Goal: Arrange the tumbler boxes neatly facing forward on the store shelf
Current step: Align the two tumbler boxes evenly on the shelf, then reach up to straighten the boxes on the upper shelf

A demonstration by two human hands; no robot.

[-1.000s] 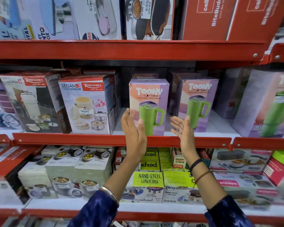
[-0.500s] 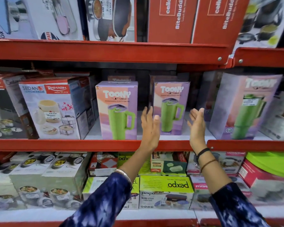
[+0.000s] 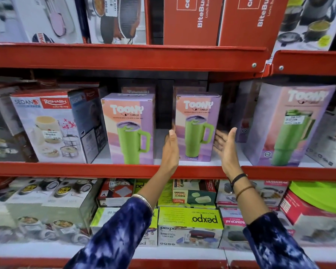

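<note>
Three purple-and-pink Toony tumbler boxes with a green mug picture stand on the middle red shelf (image 3: 105, 169). The left box (image 3: 129, 129) faces forward at the shelf front. The middle box (image 3: 197, 125) stands a little further back and faces forward. The right box (image 3: 291, 123) is larger in view and turned at an angle. My left hand (image 3: 170, 150) is open by the middle box's left side, fingertips at its edge. My right hand (image 3: 225, 146) is open by its right side. More Toony boxes sit behind, mostly hidden.
A Rishabh Sedan lunch box carton (image 3: 52, 125) stands left of the tumbler boxes. Red BiteBuddy cartons (image 3: 190, 18) fill the shelf above. Pexpo lunch boxes (image 3: 190, 226) and other cartons crowd the shelf below. A gap separates the left and middle tumbler boxes.
The view has shifted right along the shelf. Both hands moved from the left tumbler box to either side of the middle one, reaching further in.
</note>
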